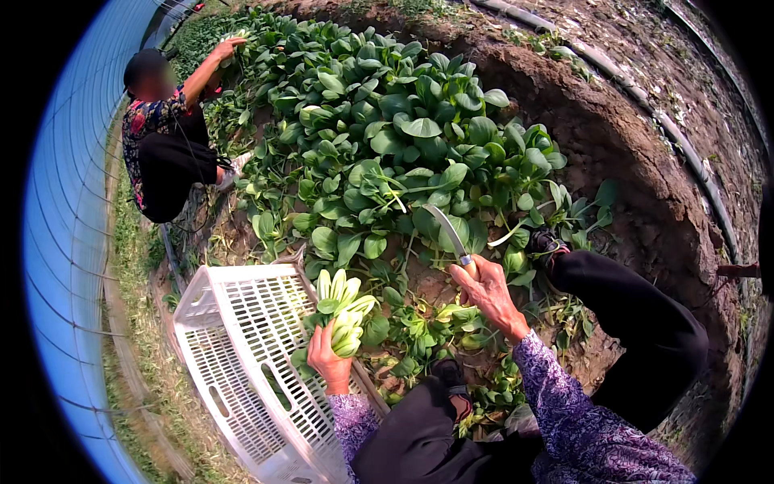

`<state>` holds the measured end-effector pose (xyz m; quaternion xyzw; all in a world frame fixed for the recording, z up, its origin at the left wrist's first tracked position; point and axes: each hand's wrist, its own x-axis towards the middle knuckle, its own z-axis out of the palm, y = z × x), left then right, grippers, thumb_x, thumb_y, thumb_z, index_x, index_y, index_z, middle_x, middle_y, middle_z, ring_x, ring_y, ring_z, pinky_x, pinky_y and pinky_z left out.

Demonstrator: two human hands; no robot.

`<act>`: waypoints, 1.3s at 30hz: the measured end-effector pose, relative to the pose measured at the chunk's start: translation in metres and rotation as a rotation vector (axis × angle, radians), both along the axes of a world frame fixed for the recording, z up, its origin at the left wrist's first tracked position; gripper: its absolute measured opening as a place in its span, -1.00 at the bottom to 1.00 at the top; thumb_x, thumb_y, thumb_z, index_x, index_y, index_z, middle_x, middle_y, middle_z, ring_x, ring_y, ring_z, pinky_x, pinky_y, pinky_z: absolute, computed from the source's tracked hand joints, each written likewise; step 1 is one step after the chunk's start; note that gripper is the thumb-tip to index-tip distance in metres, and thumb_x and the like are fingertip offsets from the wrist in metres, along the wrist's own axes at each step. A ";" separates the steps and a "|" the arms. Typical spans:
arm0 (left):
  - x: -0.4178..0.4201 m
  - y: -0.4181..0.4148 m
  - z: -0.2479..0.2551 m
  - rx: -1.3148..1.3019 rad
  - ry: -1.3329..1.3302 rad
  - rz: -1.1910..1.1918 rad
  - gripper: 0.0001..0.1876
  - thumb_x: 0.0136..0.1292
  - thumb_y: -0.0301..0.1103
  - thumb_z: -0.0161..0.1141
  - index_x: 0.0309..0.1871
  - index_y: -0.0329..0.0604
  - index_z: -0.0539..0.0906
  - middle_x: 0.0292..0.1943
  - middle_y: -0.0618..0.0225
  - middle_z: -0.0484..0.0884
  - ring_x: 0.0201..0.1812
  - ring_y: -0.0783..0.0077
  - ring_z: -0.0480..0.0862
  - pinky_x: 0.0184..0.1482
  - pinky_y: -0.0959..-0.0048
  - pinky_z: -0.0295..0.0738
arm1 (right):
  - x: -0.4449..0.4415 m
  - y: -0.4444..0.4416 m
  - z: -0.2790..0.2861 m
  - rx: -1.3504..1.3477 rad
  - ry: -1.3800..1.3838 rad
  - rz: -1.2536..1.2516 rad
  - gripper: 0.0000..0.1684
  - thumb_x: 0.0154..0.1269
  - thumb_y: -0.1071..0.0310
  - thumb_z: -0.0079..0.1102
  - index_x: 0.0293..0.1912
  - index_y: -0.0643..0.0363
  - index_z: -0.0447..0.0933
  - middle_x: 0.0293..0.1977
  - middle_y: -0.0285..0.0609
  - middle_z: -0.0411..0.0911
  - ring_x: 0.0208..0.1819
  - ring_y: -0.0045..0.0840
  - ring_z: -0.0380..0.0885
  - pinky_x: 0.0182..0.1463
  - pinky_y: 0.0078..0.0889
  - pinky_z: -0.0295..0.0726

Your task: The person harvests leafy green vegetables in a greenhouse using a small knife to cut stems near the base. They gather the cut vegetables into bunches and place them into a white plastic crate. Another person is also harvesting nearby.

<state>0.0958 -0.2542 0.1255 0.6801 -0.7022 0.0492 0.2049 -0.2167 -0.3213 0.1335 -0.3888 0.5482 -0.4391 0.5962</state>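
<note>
My left hand grips a bunch of bok choy, its pale cut stems pointing up and away from me. The bunch is beside the inner edge of a white plastic crate, which lies tilted with slotted walls. In my right hand is a sickle, held by its short wooden handle. Its curved blade reaches over the near edge of the bok choy bed. A cut bok choy plant with a white stem end lies on the leaves just left of the blade tip.
Another person squats at the far left, one arm stretched over the bed. Loose leaves litter the soil between my feet. A raised soil ridge and a grey hose run along the right. Plastic greenhouse sheeting curves up at the left.
</note>
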 end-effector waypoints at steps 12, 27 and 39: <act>0.030 0.053 0.160 -0.172 1.443 0.009 -0.43 -0.18 -0.60 0.27 0.05 -0.23 0.48 -0.06 0.32 0.53 -0.03 0.35 0.53 0.13 0.34 0.39 | -0.031 0.020 0.159 -0.443 -0.138 0.103 -0.42 -0.05 0.20 0.50 -0.02 0.19 0.53 -0.33 -0.40 0.43 -0.38 -0.76 0.35 -0.28 -0.60 0.40; -0.059 0.091 0.287 -0.026 1.718 -0.243 -0.42 -0.08 -0.61 0.19 0.14 -0.31 0.46 0.02 0.23 0.57 0.03 0.25 0.56 0.18 0.31 0.43 | -0.028 0.117 0.230 -0.776 -0.357 -0.279 -0.41 -0.15 0.35 0.56 -0.07 0.23 0.50 -0.21 -0.31 0.53 -0.21 -0.63 0.48 -0.08 -0.53 0.46; -0.081 0.082 0.288 -0.140 1.754 -0.311 -0.36 -0.07 -0.63 0.26 0.20 -0.24 0.40 0.06 0.28 0.52 0.04 0.29 0.56 0.17 0.32 0.46 | 0.017 0.116 0.246 -1.288 0.347 0.059 -0.58 -0.10 0.67 0.11 -0.13 0.33 0.40 -0.46 -0.10 0.42 -0.38 -0.23 0.48 -0.39 -0.28 0.52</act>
